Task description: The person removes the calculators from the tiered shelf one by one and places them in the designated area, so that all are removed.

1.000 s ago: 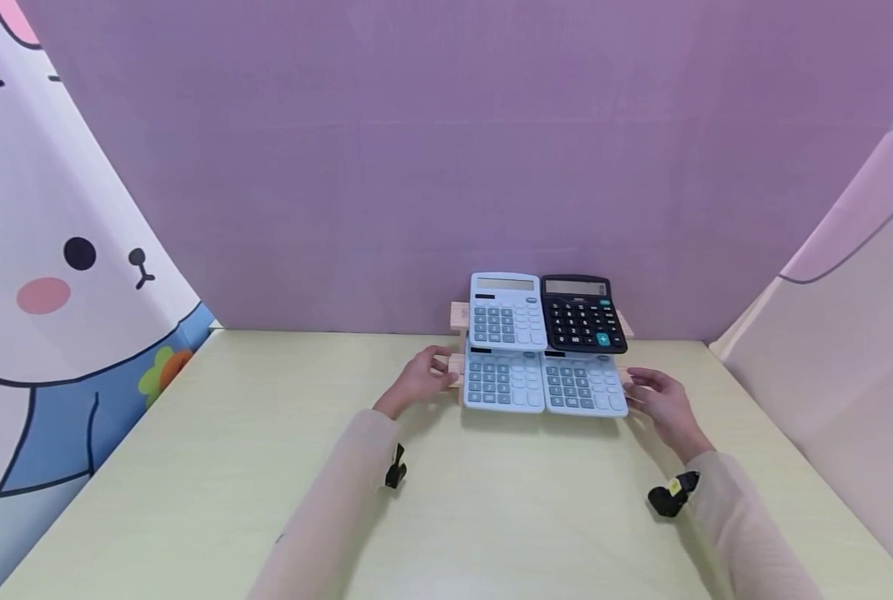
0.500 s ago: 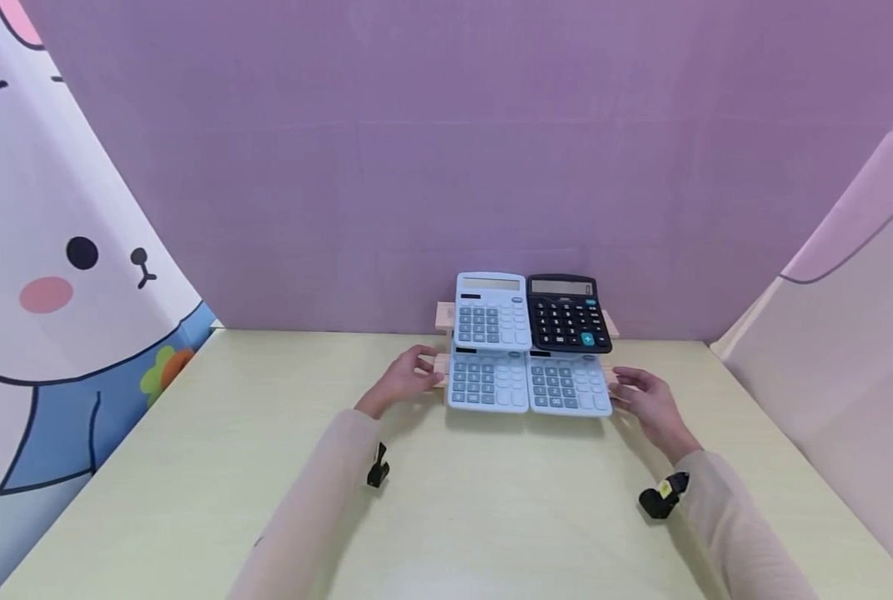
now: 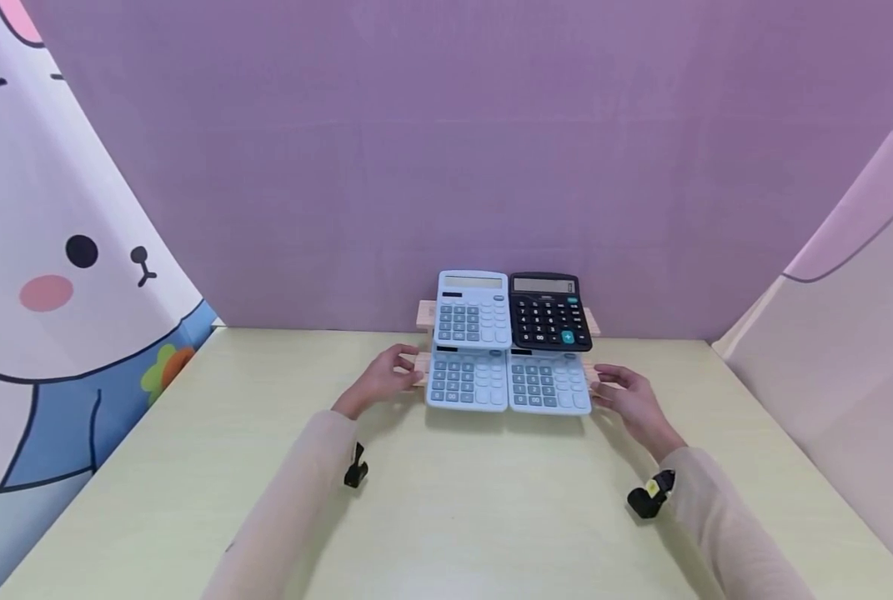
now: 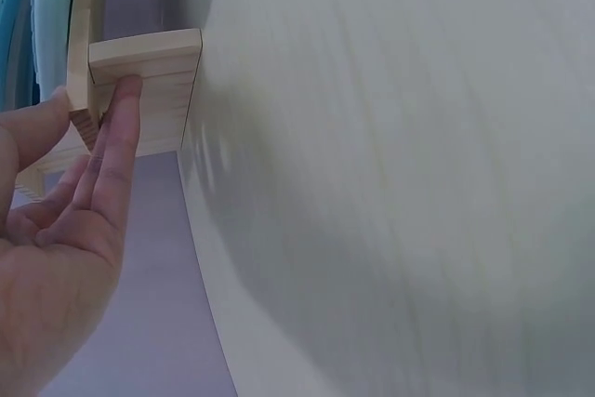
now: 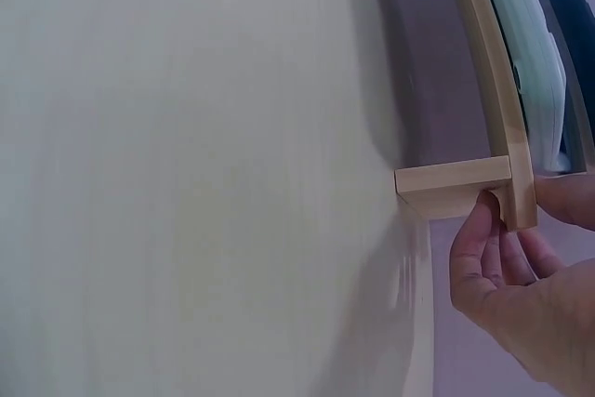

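A two-tier wooden rack stands on the table with calculators leaning on it. On its upper tier sit a white calculator and a black calculator. Below them are two more white calculators, the left one and the right one. My left hand pinches the left end of the lower shelf, thumb above and fingers underneath in the left wrist view. At the opposite end my right hand pinches the same shelf; in the right wrist view its fingers curl under the wooden edge.
The pale table extends toward me and to both sides. A purple cloth backdrop rises close behind the rack. Cartoon-printed cloth hangs at the left, and a pale pink-white cloth at the right.
The rack has slid left along the table, carrying all its calculators. Both hands have moved left with it, keeping their hold on the shelf ends.
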{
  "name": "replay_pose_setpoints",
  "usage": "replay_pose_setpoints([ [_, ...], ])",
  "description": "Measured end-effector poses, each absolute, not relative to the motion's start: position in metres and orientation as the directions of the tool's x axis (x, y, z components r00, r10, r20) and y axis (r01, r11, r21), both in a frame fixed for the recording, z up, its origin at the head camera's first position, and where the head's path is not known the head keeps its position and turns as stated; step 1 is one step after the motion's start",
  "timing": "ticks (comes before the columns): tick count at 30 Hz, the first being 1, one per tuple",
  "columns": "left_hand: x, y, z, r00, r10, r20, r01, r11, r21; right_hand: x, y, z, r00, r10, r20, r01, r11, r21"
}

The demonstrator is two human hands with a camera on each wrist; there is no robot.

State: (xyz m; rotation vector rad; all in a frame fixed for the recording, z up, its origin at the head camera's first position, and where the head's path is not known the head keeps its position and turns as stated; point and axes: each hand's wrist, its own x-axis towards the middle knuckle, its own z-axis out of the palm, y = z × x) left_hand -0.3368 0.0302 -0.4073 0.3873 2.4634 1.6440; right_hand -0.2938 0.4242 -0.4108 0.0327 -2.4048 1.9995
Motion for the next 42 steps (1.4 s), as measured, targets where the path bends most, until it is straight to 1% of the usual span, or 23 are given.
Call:
replay_pose_setpoints([
  [7, -0.3365, 0.0287, -0.4069, -0.951, 0.309, 0.034, 0.162, 0.397, 0.904, -0.2946, 0.4256, -0.4126, -1.0, 0.002, 0.005, -0.004, 0.19, -0.982],
  [20, -0.3378, 0.0264, -0.406, -0.95, 0.311, 0.027, 0.159, 0.407, 0.899, -0.2957, 0.429, -0.4148, -0.999, -0.037, 0.015, -0.022, 0.198, -0.98],
  [26, -0.3365, 0.0264, -0.4058, -0.941, 0.336, 0.044, 0.179, 0.385, 0.906, -0.2964, 0.431, -0.416, -1.0, -0.025, 0.007, -0.011, 0.194, -0.981],
  [39, -0.3382, 0.0265, -0.4072, -0.939, 0.343, 0.032, 0.164, 0.362, 0.918, -0.2973, 0.43, -0.4147, -1.0, -0.011, -0.018, 0.015, 0.209, -0.978],
  [42, -0.3377, 0.0258, -0.4073, -0.932, 0.359, 0.051, 0.182, 0.342, 0.922, -0.2971, 0.4309, -0.4146, -1.0, -0.01, -0.025, 0.023, 0.221, -0.975],
])
